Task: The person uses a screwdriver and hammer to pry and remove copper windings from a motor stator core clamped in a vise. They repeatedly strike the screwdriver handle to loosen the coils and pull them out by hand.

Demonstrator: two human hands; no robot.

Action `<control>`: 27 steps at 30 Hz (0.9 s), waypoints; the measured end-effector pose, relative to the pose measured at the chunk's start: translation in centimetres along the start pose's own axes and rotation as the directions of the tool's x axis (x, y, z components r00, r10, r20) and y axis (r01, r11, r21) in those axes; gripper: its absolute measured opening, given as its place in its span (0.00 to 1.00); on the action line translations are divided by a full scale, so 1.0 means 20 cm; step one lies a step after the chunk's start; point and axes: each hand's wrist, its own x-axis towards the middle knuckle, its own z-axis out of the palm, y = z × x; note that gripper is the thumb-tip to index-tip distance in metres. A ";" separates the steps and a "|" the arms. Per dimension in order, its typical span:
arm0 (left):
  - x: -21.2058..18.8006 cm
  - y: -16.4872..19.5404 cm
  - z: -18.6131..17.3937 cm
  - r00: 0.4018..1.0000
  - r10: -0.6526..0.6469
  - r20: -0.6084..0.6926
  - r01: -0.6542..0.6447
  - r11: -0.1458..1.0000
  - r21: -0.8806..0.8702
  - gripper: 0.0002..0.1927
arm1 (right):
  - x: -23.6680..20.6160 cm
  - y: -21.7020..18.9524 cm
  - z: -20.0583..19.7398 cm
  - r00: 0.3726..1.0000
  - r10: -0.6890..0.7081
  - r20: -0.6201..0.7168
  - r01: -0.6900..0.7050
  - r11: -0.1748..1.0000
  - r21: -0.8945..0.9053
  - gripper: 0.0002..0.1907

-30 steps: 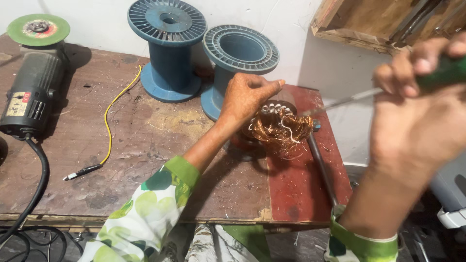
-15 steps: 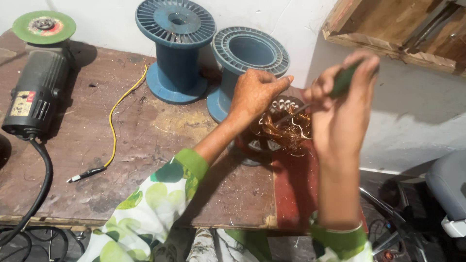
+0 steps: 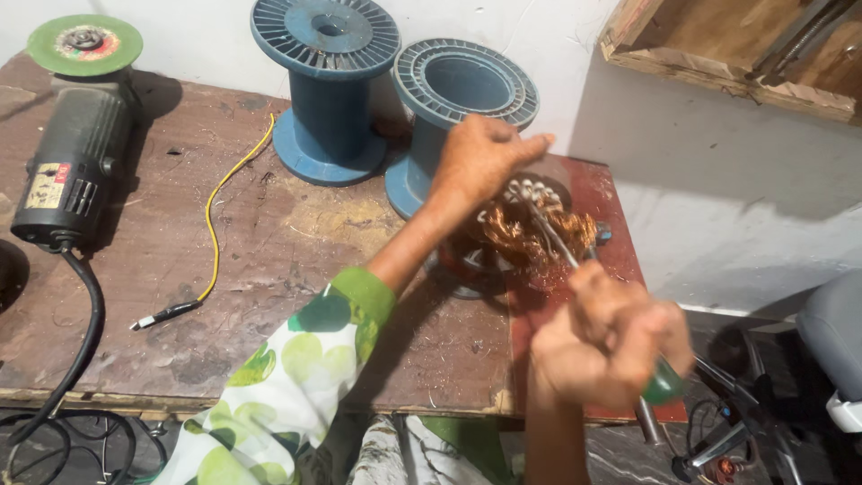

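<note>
Across the frame we see the worn wooden bench [image 3: 224,269], with two blue plastic spools [image 3: 328,85] at upper centre and a black angle grinder [image 3: 67,171] at upper left, its green disc uppermost and a pale rectangular label with a red patch on its body. Right of centre sits the motor stator [image 3: 525,238] with tangled copper windings; our left hand [image 3: 480,157] rests on its top, fingers curled over it. Our right hand [image 3: 611,341], lower right, is closed around a green-handled screwdriver [image 3: 561,247], whose shaft runs up-left into the windings.

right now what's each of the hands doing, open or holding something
Left hand: gripping the top of the motor coil.
Right hand: closed on a green-handled screwdriver, tip in the copper wire.
</note>
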 end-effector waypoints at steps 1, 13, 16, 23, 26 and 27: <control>0.00 -0.01 -0.02 0.999 0.041 -0.030 -0.042 0.999 -0.018 0.21 | -0.02 -0.02 -0.01 1.000 0.030 -0.002 -0.030 0.999 -0.026 0.19; -0.08 -0.06 -0.06 0.983 0.167 -0.080 -0.168 0.986 -0.002 0.21 | 0.27 -0.34 -0.30 0.951 0.309 -0.026 -0.300 0.939 0.167 0.18; -0.08 -0.11 -0.06 0.975 0.207 -0.084 -0.209 0.978 -0.024 0.22 | 0.37 -0.32 -0.33 0.929 0.323 -0.183 -0.153 0.783 0.603 0.21; -0.17 -0.24 0.08 0.960 0.085 -0.267 -0.246 0.710 -0.660 0.17 | 0.63 -0.04 -0.10 0.947 0.257 0.195 -0.280 0.955 0.100 0.24; -0.20 -0.27 0.13 0.969 0.060 -0.241 -0.237 0.518 -0.822 0.15 | 0.65 -0.02 -0.04 0.906 0.353 0.231 -0.372 0.927 0.043 0.26; -0.20 -0.28 0.14 0.966 0.090 -0.243 -0.256 0.480 -0.839 0.14 | 0.66 -0.03 -0.03 0.897 0.366 0.247 -0.391 0.918 0.059 0.27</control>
